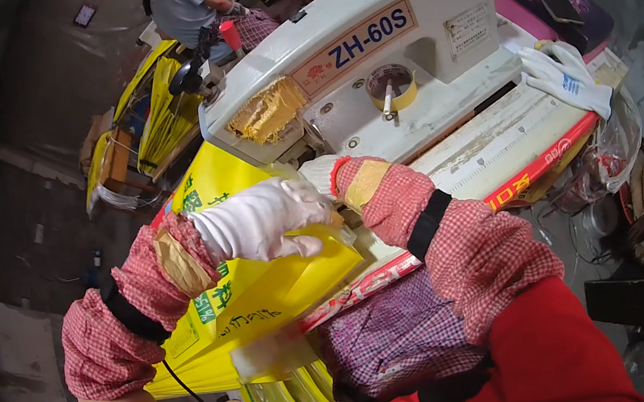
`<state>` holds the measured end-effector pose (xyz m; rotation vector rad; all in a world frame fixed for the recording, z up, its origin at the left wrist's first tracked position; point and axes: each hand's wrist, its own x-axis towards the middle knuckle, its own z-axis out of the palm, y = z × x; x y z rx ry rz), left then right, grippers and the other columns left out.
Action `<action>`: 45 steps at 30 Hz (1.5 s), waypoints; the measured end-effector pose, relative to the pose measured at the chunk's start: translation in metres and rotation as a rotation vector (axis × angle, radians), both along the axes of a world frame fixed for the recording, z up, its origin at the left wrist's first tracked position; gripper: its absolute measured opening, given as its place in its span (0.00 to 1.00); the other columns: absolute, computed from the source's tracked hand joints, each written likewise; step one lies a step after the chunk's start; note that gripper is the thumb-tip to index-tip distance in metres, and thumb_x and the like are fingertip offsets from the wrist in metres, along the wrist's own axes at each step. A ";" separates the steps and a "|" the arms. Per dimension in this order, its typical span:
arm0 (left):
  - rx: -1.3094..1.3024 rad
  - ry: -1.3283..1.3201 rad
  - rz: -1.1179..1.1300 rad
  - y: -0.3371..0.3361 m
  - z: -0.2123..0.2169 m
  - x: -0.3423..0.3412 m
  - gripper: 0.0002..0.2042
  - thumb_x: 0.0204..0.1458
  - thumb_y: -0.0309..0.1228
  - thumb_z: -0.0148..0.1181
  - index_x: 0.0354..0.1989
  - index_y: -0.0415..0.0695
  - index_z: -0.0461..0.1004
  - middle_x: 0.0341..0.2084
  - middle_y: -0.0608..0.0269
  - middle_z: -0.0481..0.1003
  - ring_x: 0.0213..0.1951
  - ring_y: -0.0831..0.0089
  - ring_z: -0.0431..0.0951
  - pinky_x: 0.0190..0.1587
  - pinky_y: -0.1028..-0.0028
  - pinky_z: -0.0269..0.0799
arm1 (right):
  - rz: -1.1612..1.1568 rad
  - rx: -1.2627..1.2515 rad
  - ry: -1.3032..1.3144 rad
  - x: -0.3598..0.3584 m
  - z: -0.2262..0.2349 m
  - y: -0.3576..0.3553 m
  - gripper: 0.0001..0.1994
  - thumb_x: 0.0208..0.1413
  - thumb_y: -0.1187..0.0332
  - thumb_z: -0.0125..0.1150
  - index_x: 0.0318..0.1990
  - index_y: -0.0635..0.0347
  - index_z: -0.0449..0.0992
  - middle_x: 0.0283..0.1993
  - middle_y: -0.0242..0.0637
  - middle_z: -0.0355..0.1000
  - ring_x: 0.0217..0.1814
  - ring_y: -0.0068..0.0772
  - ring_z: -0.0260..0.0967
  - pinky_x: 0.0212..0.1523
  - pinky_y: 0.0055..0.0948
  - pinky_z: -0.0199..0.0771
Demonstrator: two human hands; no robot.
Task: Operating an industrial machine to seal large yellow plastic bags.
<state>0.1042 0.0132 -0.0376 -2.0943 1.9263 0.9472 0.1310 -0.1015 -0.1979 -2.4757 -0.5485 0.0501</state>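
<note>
Hands (290, 211) grip yellow bag (270, 295) beside sewing machine (365, 49), seemingly.

A yellow woven bag (256, 293) with green print is held flat and slightly tilted at the front edge of the sewing machine table (499, 141). Its upper edge is covered by a white-gloved left hand (261, 221); more yellow bags (291, 398) are seen hanging below it.

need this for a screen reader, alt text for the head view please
Seen from above, a person's two white-gloved hands, left hand and right hand, press a yellow printed bag at the foot of a white industrial sewing machine. Red checked sleeve covers wrap both forearms; a spare white glove lies on the machine table.
</note>
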 end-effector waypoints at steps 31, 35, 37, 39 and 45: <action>-0.235 -0.626 -0.191 -0.024 0.068 -0.072 0.18 0.42 0.35 0.60 0.40 0.39 0.70 0.24 0.52 0.70 0.35 0.53 0.72 0.43 0.62 0.68 | -0.065 0.035 0.169 -0.021 0.019 0.005 0.15 0.42 0.62 0.59 0.39 0.57 0.78 0.38 0.46 0.74 0.40 0.46 0.73 0.40 0.38 0.72; 0.120 -0.704 -0.031 -0.022 0.033 -0.055 0.33 0.42 0.51 0.61 0.50 0.37 0.65 0.33 0.50 0.72 0.43 0.50 0.70 0.48 0.62 0.67 | -0.157 0.194 0.258 -0.026 0.019 -0.002 0.14 0.38 0.62 0.62 0.34 0.54 0.80 0.36 0.44 0.75 0.39 0.45 0.74 0.38 0.38 0.72; 0.406 -0.642 0.139 -0.032 0.043 -0.063 0.42 0.40 0.58 0.60 0.57 0.38 0.59 0.35 0.49 0.73 0.43 0.51 0.71 0.47 0.62 0.68 | -0.038 0.040 0.053 -0.021 0.018 0.003 0.14 0.38 0.62 0.62 0.35 0.54 0.79 0.36 0.44 0.75 0.39 0.45 0.74 0.39 0.38 0.73; 0.603 -0.115 0.430 -0.036 0.054 -0.067 0.41 0.43 0.55 0.60 0.61 0.41 0.55 0.36 0.47 0.74 0.41 0.56 0.74 0.44 0.66 0.69 | 0.065 -0.149 0.151 -0.029 0.029 0.002 0.19 0.45 0.64 0.55 0.47 0.53 0.74 0.43 0.44 0.74 0.44 0.46 0.72 0.44 0.38 0.72; 0.720 -0.003 0.502 -0.041 0.110 -0.058 0.22 0.51 0.42 0.57 0.53 0.46 0.69 0.37 0.56 0.76 0.40 0.71 0.74 0.45 0.74 0.67 | 0.116 0.148 0.222 -0.057 0.044 -0.019 0.24 0.47 0.71 0.52 0.55 0.51 0.67 0.36 0.40 0.76 0.31 0.33 0.75 0.32 0.31 0.75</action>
